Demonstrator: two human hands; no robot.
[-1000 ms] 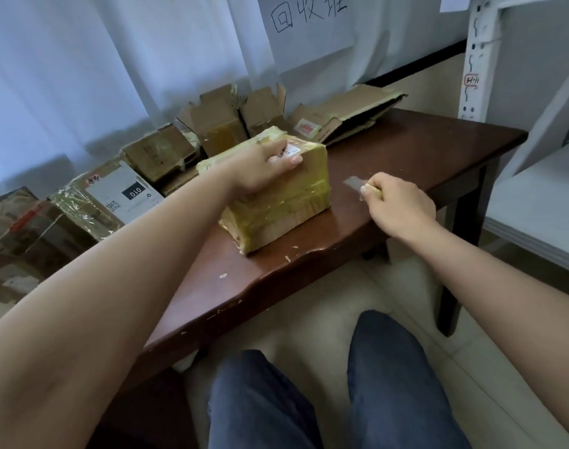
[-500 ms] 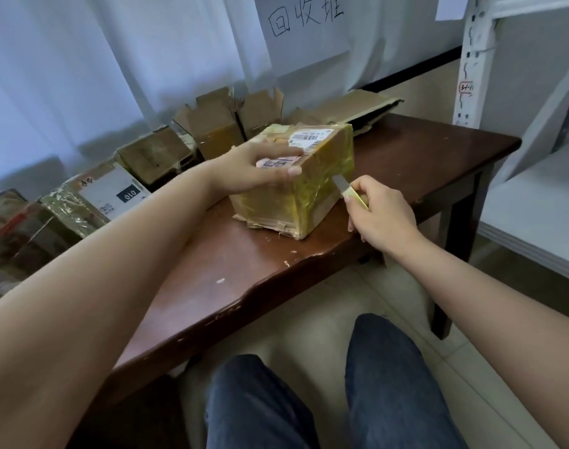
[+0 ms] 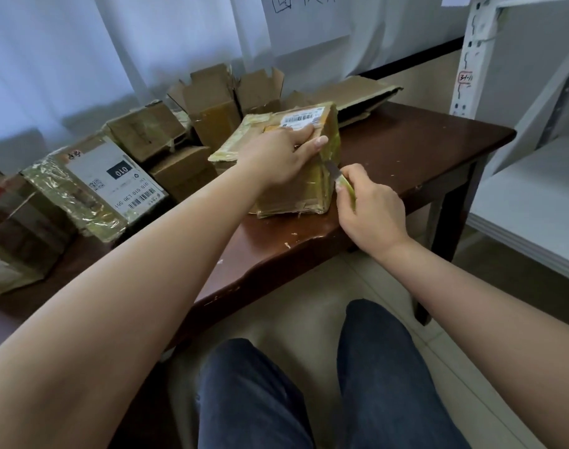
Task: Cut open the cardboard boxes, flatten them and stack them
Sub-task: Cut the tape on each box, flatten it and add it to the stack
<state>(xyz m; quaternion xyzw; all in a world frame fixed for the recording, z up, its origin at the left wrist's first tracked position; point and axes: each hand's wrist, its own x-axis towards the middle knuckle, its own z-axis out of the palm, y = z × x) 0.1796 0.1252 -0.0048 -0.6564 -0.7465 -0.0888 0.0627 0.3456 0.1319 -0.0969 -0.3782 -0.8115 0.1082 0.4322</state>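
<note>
A cardboard box wrapped in yellow tape (image 3: 296, 186) stands on the dark wooden table (image 3: 413, 150), its white barcode label on the upper face. My left hand (image 3: 281, 153) lies over its top, fingers curled over the near right edge. My right hand (image 3: 367, 205) grips a yellow-handled utility knife (image 3: 341, 178). Its blade tip touches the box's right side, just below my left fingertips.
Several other boxes crowd the table's left and back: a large taped one with a "010" label (image 3: 105, 186), plain closed ones (image 3: 147, 131), two opened ones (image 3: 218, 105). Flattened cardboard (image 3: 361, 92) lies at the back. A white shelf (image 3: 536, 176) stands at right. My knees are below.
My left hand turned the taped box round and tipped it so a narrow side faces my right hand. My right hand brought the knife in from the right until the blade met the box.
</note>
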